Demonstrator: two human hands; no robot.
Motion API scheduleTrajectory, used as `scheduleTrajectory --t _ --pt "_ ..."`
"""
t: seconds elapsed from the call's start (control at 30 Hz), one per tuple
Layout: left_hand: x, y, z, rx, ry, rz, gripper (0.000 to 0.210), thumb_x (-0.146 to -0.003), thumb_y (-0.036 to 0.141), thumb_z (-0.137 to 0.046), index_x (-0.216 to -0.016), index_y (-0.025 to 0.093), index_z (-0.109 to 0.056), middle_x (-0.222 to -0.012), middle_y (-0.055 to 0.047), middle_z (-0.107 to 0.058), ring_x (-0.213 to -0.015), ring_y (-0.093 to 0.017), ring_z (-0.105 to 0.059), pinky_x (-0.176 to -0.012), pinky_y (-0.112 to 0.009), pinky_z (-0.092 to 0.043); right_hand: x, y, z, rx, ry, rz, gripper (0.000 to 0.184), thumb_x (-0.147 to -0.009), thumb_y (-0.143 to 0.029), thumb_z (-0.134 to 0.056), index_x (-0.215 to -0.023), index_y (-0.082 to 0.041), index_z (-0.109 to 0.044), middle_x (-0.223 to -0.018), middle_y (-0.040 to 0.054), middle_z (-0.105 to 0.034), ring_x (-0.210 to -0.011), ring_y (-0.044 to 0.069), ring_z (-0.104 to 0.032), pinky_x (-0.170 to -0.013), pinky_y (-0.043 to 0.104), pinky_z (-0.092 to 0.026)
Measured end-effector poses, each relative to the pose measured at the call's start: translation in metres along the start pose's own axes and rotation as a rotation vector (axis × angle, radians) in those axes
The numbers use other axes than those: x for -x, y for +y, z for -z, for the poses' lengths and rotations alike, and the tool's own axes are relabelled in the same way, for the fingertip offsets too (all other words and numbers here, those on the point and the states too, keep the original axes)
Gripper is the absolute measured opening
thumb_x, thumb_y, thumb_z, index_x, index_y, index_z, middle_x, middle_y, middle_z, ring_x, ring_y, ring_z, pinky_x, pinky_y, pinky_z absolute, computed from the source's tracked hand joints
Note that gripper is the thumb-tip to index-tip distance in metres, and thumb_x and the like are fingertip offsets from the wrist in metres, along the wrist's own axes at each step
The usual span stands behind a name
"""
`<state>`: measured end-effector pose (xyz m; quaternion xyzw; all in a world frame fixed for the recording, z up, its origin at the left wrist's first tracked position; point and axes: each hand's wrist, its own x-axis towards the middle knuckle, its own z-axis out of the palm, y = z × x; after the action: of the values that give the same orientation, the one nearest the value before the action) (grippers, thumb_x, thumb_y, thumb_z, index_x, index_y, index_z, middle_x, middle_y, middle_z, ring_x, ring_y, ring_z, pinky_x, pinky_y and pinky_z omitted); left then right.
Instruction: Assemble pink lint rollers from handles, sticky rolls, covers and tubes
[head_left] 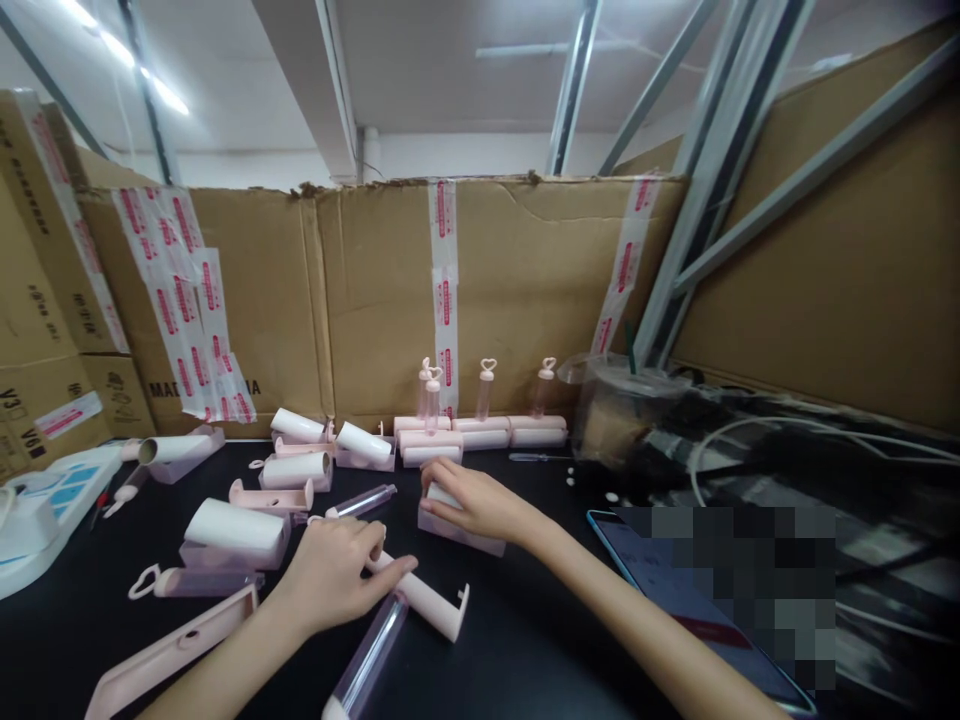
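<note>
My left hand (334,570) is closed on a long pink plastic holder (437,606) with an upturned end, thumb across its top. Just below it lies a clear tube (367,660), partly under the holder. My right hand (476,500) reaches further forward, its fingers curled over a white roll (442,496) in a translucent pink case (461,530). The fingers hide part of that roll. Left of my left hand are another white roll in a case (234,530), a heart-handled tube (199,582) and a loose pink holder (180,650).
Several pink units with upright heart handles (487,385) stand against the cardboard wall (375,300). More cased white rolls (296,468) lie at the back left. A phone (697,610), a plastic cup (611,410) and cables (750,425) are on the right. A white power strip (56,510) sits far left.
</note>
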<state>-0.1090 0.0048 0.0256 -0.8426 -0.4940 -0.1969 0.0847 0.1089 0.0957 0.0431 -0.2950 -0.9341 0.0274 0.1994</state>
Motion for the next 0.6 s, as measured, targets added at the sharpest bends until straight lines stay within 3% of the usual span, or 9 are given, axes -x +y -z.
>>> scheduleTrajectory --t 0.13,0.23,0.3,0.4,0.47,0.53,0.6 --pt "-0.001 -0.001 -0.003 0.092 0.146 0.041 0.035 -0.086 0.045 -0.039 -0.067 0.019 -0.052 -0.057 0.0 -0.055 -0.058 -0.016 -0.056 -0.056 -0.026 -0.038 0.007 0.002 0.001 0.017 0.068 -0.041 0.024 -0.088 -0.039 -0.043 -0.091 -0.018 -0.055 -0.085 0.0073 -0.06 -0.08 0.023 -0.057 -0.077 0.038 -0.042" --pt "-0.001 -0.001 -0.004 0.24 0.193 0.072 0.024 -0.086 0.039 -0.043 -0.076 0.019 -0.053 -0.067 -0.001 -0.057 -0.067 -0.017 -0.057 -0.065 -0.029 -0.043 0.011 0.002 0.009 -0.004 0.142 -0.077 0.025 -0.09 -0.039 -0.039 -0.103 -0.02 -0.05 -0.095 0.0085 -0.06 -0.086 0.022 -0.056 -0.079 0.037 -0.042" --pt "0.0 0.0 -0.007 0.387 0.189 0.105 0.019 -0.085 0.036 -0.044 -0.09 0.019 -0.052 -0.079 -0.003 -0.059 -0.079 -0.018 -0.058 -0.074 -0.032 -0.045 0.012 -0.003 0.015 -0.072 0.259 -0.079 0.028 -0.09 -0.037 -0.039 -0.113 -0.02 -0.045 -0.105 0.0095 -0.056 -0.095 0.021 -0.054 -0.084 0.037 -0.042" --pt "-0.003 0.003 -0.014 0.572 0.188 0.162 0.037 -0.084 0.037 -0.047 -0.115 0.019 -0.039 -0.107 -0.009 -0.055 -0.103 -0.021 -0.053 -0.088 -0.039 -0.042 0.009 -0.019 0.021 -0.264 0.496 -0.048 0.034 -0.089 -0.034 -0.044 -0.121 -0.022 -0.041 -0.115 0.0098 -0.05 -0.107 0.022 -0.048 -0.092 0.039 -0.038" --pt "-0.009 0.007 -0.017 0.663 0.203 0.183 0.058 -0.08 0.04 -0.053 -0.126 0.018 -0.026 -0.126 -0.015 -0.043 -0.118 -0.025 -0.043 -0.092 -0.041 -0.04 0.007 -0.034 0.018 -0.426 0.61 -0.045 0.032 -0.09 -0.033 -0.042 -0.12 -0.024 -0.042 -0.117 0.0092 -0.048 -0.11 0.022 -0.047 -0.093 0.038 -0.038" --pt "-0.016 0.012 -0.017 0.775 0.185 0.188 0.071 -0.076 0.04 -0.058 -0.13 0.018 -0.018 -0.133 -0.017 -0.037 -0.122 -0.026 -0.039 -0.092 -0.041 -0.04 0.004 -0.046 0.011 -0.605 0.663 -0.046 0.028 -0.091 -0.034 -0.039 -0.117 -0.024 -0.044 -0.115 0.0081 -0.049 -0.109 0.021 -0.049 -0.091 0.036 -0.041" --pt "-0.022 0.015 -0.014 0.889 0.134 0.182 0.067 -0.076 0.036 -0.058 -0.129 0.019 -0.021 -0.128 -0.015 -0.044 -0.117 -0.025 -0.045 -0.091 -0.039 -0.041 0.002 -0.049 0.006 -0.726 0.672 -0.054 0.025 -0.092 -0.034 -0.036 -0.114 -0.025 -0.044 -0.112 0.0069 -0.052 -0.107 0.019 -0.051 -0.091 0.034 -0.042"
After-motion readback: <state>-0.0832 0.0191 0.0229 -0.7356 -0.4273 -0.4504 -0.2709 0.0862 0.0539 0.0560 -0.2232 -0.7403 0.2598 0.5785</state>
